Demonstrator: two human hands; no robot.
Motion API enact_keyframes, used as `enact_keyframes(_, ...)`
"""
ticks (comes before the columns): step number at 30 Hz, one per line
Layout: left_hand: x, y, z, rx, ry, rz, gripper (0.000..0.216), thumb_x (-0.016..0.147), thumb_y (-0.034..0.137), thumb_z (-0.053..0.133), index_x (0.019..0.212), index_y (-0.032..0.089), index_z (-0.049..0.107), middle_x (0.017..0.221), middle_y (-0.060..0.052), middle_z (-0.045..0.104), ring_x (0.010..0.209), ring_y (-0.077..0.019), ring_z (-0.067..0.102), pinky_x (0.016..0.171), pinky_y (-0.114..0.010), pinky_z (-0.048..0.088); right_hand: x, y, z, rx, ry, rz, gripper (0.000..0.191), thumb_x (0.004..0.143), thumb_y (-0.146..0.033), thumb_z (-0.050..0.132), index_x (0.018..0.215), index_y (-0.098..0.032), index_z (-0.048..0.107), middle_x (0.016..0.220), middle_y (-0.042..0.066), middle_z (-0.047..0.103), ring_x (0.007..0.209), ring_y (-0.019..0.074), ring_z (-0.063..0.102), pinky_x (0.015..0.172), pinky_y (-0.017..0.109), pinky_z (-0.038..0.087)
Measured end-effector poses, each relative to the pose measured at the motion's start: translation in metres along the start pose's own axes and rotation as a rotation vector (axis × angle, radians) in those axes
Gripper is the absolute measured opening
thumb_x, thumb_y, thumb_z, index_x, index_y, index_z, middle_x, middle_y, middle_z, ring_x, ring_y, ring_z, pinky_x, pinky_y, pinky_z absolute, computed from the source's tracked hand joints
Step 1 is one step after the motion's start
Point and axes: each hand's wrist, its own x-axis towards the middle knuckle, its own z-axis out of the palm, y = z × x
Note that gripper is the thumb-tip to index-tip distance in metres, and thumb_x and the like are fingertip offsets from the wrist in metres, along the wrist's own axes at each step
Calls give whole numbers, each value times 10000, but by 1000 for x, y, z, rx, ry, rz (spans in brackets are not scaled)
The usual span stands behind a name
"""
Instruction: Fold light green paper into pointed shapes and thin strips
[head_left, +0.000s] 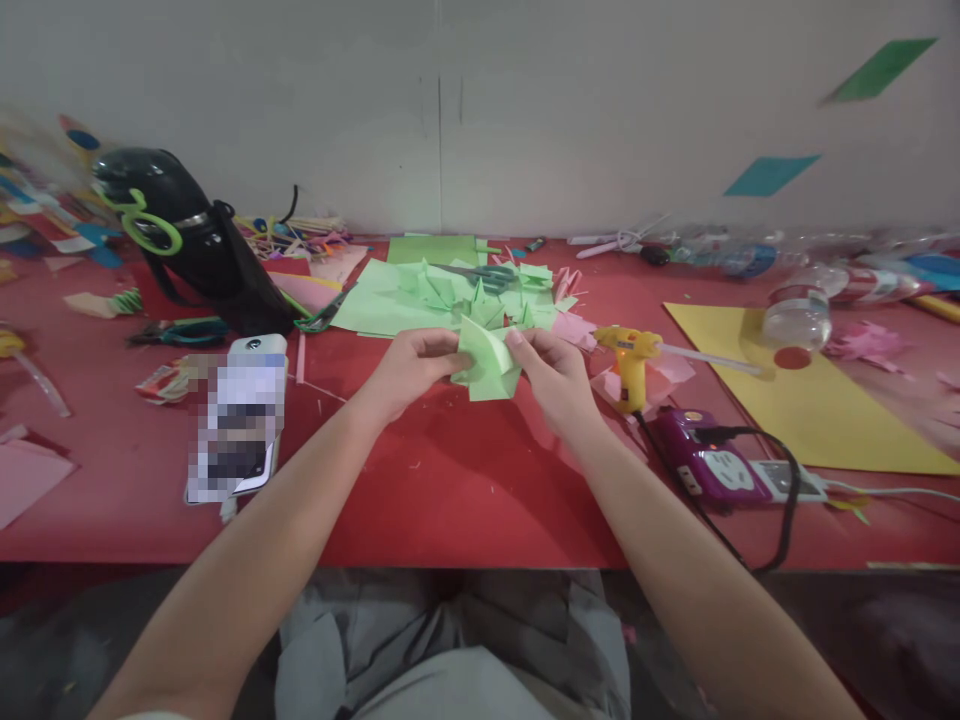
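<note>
A folded piece of light green paper [487,362] is held up over the red table [450,480] between both my hands. My left hand [412,368] grips its left side with curled fingers. My right hand [551,375] pinches its right side. Just behind lies a pile of folded green paper pieces [480,295] on green sheets [375,305], with scissors [480,272] resting on top.
A yellow glue gun [634,360] stands right of my hands, cabled to a purple power strip [712,470]. A yellow sheet [817,420] and a clear bottle [799,320] lie at the right. A phone [240,420] and black bag [202,250] sit left.
</note>
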Motion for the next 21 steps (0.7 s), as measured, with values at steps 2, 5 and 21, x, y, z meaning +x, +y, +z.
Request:
enact_keyframes(2, -1, 0, 1, 11, -8, 33, 136, 705, 277, 764, 806, 188, 745, 839, -26, 728, 753, -148, 653, 722, -274, 523, -1, 0, 0, -14, -6, 6, 447, 829, -633, 610, 673, -215, 587, 636, -13, 474, 601, 128, 425, 560, 270, 360)
enact_keyframes(5, -3, 2, 3, 64, -18, 69, 113, 732, 283, 742, 793, 188, 742, 813, -23, 717, 765, -158, 649, 758, -289, 522, -1, 3, 0, 12, 4, 30, 477, 834, -634, 602, 624, -214, 517, 615, -20, 424, 588, 122, 399, 549, 266, 353)
enact_keyframes(21, -7, 4, 4, 432, 85, 409, 96, 804, 250, 672, 823, 235, 765, 988, -53, 658, 858, -173, 612, 717, -279, 485, -3, -4, 4, 255, -39, 304, 406, 699, -545, 765, 624, -211, 546, 754, 12, 572, 754, 171, 587, 653, 324, 554)
